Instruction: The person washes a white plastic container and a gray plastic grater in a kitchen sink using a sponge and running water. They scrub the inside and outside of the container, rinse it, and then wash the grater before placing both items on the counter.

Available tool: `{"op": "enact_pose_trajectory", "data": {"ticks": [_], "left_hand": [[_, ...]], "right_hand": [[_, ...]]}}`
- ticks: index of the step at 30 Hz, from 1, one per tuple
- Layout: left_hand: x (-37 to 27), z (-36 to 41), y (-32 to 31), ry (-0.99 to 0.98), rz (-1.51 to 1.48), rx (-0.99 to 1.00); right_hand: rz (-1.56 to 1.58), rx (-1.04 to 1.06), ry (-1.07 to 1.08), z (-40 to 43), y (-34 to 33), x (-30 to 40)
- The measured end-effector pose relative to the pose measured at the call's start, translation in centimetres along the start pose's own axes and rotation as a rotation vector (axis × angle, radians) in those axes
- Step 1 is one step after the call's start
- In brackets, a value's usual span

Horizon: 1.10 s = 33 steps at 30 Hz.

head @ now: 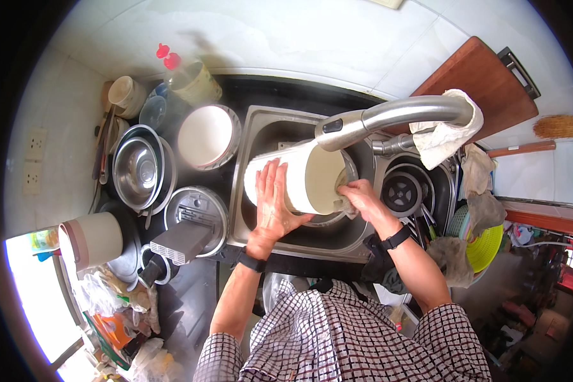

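Observation:
A white cylindrical container (291,167) lies tipped on its side over the steel sink basin (305,241), its round mouth facing right. My left hand (273,203) is spread across its near side and steadies it. Pinched in my right hand (363,198) is a greyish wet cloth (346,200), pressed at the container's rim and partly inside the mouth. Beneath the container shows the edge of a round metal bowl (353,167). The steel faucet (346,131) reaches over the container from the right; its spout end hides part of the rim.
Left of the sink stand stacked white bowls (205,136), nested steel bowls (138,169) and a steel pot (196,196). The second basin (446,200) on the right holds pans and utensils. A wooden cutting board (477,90) leans on the wall. A white cloth (439,141) hangs on the faucet.

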<state>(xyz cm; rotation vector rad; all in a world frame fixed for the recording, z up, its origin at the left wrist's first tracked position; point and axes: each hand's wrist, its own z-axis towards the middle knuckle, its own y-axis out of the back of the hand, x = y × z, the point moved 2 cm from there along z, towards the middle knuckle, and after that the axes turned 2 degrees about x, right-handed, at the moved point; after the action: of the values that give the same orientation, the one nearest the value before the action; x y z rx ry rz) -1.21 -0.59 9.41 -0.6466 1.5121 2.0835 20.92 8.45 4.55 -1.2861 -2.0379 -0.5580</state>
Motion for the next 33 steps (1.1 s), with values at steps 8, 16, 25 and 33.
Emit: {"op": "enact_pose_trajectory", "data": {"ticks": [8,16,25,33], "left_hand": [[1.5,-2.6,0.5,0.185,-0.32,-0.038],[3.7,-4.2,-1.3,0.923,-1.143,-0.163],[7.2,-2.0,-2.9,0.965,-1.283,-0.477],[6.3,-0.9,-1.7,0.943,-1.073,-0.465]], "right_hand": [[-0.346,-0.198,0.374,-1.3,-0.8,-0.1],[-0.509,-0.342,0.701,-3.4,-1.9,2.6],[-0.262,-0.139,0.337,-2.9,0.0,0.7],[-0.605,-0.339,0.905,-5.9,-1.1,4.5]]}}
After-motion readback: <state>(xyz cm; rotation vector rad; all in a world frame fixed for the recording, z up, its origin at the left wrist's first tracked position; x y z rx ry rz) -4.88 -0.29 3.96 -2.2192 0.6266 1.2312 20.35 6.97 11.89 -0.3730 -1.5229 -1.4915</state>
